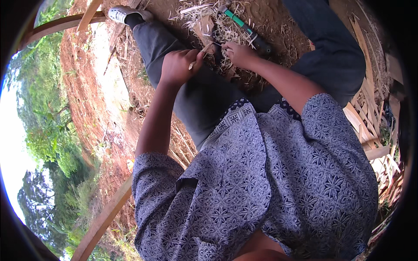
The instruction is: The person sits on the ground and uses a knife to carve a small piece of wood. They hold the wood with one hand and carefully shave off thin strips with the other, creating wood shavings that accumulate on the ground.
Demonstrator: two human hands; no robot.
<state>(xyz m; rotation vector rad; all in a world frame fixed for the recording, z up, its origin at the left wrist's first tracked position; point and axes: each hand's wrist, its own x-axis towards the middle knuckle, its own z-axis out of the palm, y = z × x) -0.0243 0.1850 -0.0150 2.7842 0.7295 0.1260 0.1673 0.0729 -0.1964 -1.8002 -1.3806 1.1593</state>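
Two bare hands, upper centre of frame. Left hand [177,67] curled in a fist around a pale wood stick [191,65], one end poking out below the thumb side, the other pointing toward the right hand [239,55]. Right hand fingers pinched together on a slim item [217,44], too small to identify, near the stick's far end. Ground is bare brown dirt [278,21], thick with pale shavings [196,9] at top centre. Wood block [203,28] on the shavings, just beyond the hands; tool with green-and-black handle [235,18] lies slanted to its right. Workplace opens outdoors at left: reddish dirt slope [80,87], green trees [56,135], bright sky at the left rim. Timber beams cross upper left [65,22] and lower left [104,217]. Loose wood strips [357,117] piled along the right edge. Dark trousers [191,106] and patterned shirt [305,165] fill the middle and bottom.
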